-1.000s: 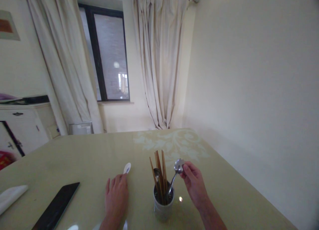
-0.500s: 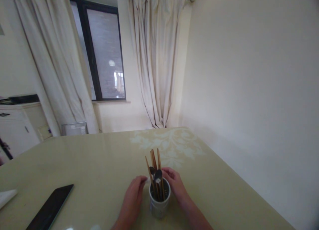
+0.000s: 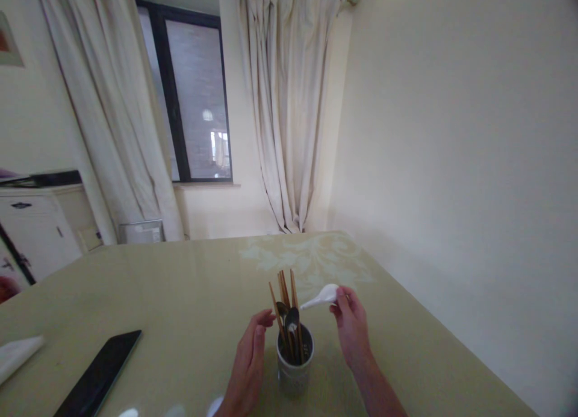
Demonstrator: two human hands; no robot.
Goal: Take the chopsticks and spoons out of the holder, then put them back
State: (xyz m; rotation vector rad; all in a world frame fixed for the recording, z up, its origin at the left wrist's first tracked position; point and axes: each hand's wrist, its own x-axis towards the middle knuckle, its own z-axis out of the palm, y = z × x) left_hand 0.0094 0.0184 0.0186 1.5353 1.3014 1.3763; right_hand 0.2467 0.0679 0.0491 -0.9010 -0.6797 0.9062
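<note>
A white soup spoon (image 3: 326, 296) is pinched by its bowl end in my right hand (image 3: 353, 325), above the table to the right of the cup, its handle pointing left toward the chopsticks. The white-rimmed cup (image 3: 294, 373) stands upright in front of me. Several wooden chopsticks (image 3: 283, 287) and dark metal spoons (image 3: 292, 318) lean inside it. Just left of the cup is my left hand (image 3: 251, 352), open, thumb apart from the fingers and nothing visible in it. Its fingertips are close to the leftmost chopstick; I cannot tell if they touch.
A black tablet or phone (image 3: 100, 375) lies on the pale green table (image 3: 180, 296) at the left, with a white object (image 3: 18, 354) beyond it at the edge. The right wall (image 3: 474, 194) runs along the table's right side. Curtains (image 3: 289, 116) hang behind.
My right hand has moved right, away from the cup, and now holds the white spoon clear of it. My left hand's fingers have spread. The view has shifted slightly left.
</note>
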